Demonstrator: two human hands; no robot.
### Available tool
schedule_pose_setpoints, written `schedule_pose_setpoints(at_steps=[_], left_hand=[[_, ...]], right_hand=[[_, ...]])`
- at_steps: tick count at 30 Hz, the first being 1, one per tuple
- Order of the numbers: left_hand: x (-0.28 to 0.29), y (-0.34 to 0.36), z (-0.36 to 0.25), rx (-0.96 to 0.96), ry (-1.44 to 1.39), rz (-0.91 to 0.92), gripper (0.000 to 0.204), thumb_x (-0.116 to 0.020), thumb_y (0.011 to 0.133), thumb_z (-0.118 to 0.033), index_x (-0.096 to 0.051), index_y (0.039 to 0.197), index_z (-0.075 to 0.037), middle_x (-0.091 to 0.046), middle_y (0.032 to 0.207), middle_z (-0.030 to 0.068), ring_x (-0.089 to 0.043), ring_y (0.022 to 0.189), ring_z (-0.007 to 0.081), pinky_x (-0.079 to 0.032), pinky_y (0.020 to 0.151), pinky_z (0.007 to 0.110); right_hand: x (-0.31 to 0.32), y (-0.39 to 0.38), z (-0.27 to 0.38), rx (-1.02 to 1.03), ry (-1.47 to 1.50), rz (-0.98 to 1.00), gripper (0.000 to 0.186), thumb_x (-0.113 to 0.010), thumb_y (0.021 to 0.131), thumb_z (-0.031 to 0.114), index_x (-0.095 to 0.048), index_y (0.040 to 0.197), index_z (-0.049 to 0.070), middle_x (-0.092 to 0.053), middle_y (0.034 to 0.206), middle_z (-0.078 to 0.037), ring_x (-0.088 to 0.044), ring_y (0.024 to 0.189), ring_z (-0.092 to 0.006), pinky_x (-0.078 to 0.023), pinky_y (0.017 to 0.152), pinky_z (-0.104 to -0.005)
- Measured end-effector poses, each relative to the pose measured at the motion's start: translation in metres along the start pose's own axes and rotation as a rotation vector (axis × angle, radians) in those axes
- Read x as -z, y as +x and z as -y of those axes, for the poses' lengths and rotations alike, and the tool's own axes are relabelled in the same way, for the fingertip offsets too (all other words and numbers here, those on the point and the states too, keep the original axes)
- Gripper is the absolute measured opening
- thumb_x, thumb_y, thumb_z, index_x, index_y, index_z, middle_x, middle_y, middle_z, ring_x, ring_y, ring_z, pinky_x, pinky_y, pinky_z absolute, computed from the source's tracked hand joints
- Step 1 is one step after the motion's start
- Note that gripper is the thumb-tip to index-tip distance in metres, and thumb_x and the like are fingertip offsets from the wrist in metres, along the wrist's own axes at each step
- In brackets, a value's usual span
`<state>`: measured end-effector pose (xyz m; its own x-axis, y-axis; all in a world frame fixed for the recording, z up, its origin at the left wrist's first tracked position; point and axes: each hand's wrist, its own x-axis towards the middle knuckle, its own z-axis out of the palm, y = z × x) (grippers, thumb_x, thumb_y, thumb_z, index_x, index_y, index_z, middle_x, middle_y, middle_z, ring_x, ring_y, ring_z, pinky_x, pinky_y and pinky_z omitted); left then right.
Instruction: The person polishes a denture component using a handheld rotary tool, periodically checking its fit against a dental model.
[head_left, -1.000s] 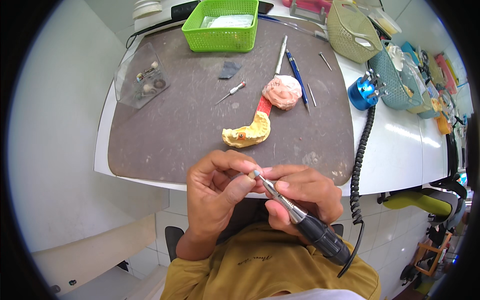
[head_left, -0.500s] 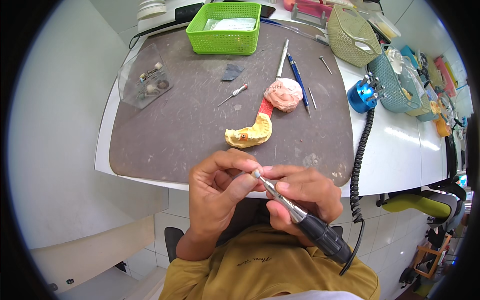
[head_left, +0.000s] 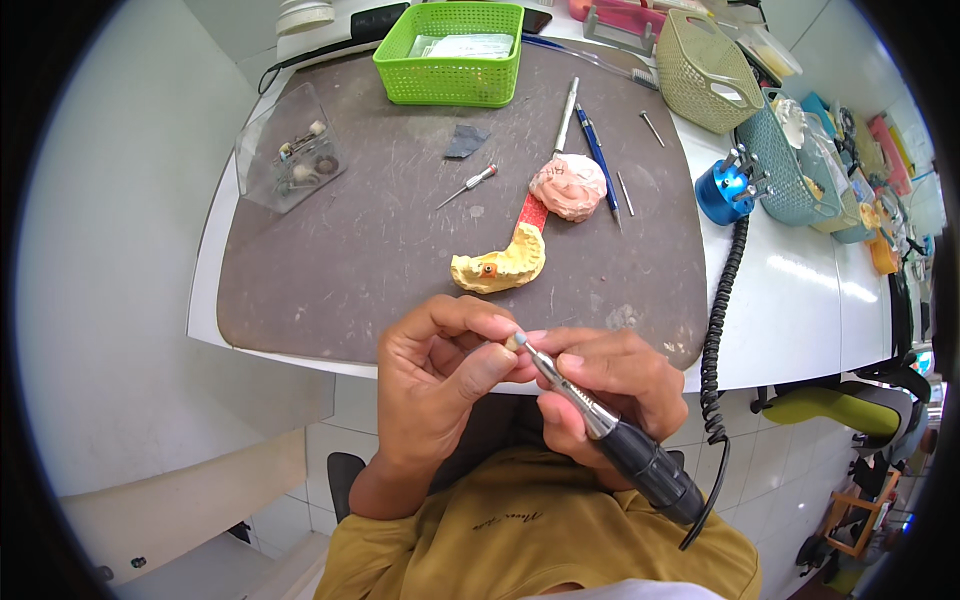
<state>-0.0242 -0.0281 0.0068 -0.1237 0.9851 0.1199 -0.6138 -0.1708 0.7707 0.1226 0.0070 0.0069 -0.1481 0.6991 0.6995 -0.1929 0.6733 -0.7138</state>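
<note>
My left hand (head_left: 432,375) pinches a small cream dental crown (head_left: 512,344) between thumb and forefinger, partly hidden by the fingertips. In my right hand (head_left: 630,372) is a black and silver rotary handpiece (head_left: 648,468), gripped like a pen. Its small blue-grey tip (head_left: 521,339) is at the crown; whether they touch is too small to tell. Both hands are close together over the table's front edge. Just beyond them lies a yellow dental cast (head_left: 508,264) with an orange-brown spot, next to a red strip (head_left: 534,210) and a pink plaster piece (head_left: 568,188).
On the brown mat (head_left: 330,270) lie a small screwdriver (head_left: 467,186), a dark sheet scrap (head_left: 466,142) and a blue pencil (head_left: 597,165). A clear box (head_left: 285,165) stands left, a green basket (head_left: 447,80) behind. At right are a blue bur holder (head_left: 722,192) and the coiled cord (head_left: 722,310).
The handpiece tip has shifted slightly right and down against the crown, and more of the crown shows. Both hands keep their grips; the things on the mat have not moved.
</note>
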Motion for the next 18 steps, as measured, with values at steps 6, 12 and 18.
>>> schedule_pose_setpoints(at_steps=[6,12,18], left_hand=[[0.0015,0.0007,0.0016,0.011,-0.011,0.001,0.012,-0.065,0.089,0.002,-0.061,0.101,0.003,-0.064,0.099,0.0122,-0.068,0.086,0.0169,-0.061,0.078,0.031],[0.0013,0.0012,0.0,0.013,0.002,-0.007,0.012,-0.065,0.089,0.001,-0.061,0.1,0.003,-0.064,0.098,0.0125,-0.068,0.086,0.017,-0.061,0.077,0.031],[0.0006,0.0012,-0.0003,0.011,-0.004,0.0,0.011,-0.065,0.089,0.001,-0.061,0.099,0.003,-0.064,0.097,0.0126,-0.068,0.086,0.0165,-0.061,0.077,0.031]], right_hand=[[0.0012,0.0015,-0.0001,0.005,-0.013,0.013,0.031,-0.083,0.069,-0.003,-0.064,0.094,-0.005,-0.069,0.082,-0.017,-0.073,0.084,-0.0326,-0.061,0.072,-0.0358],[-0.0004,-0.0012,-0.0016,0.006,-0.007,-0.015,0.031,-0.083,0.069,-0.004,-0.064,0.094,-0.005,-0.069,0.082,-0.016,-0.073,0.085,-0.0321,-0.061,0.072,-0.0354],[-0.0007,0.0,-0.0017,0.026,-0.012,-0.004,0.032,-0.083,0.069,-0.001,-0.064,0.095,-0.004,-0.07,0.083,-0.016,-0.073,0.086,-0.0323,-0.061,0.071,-0.0352]])
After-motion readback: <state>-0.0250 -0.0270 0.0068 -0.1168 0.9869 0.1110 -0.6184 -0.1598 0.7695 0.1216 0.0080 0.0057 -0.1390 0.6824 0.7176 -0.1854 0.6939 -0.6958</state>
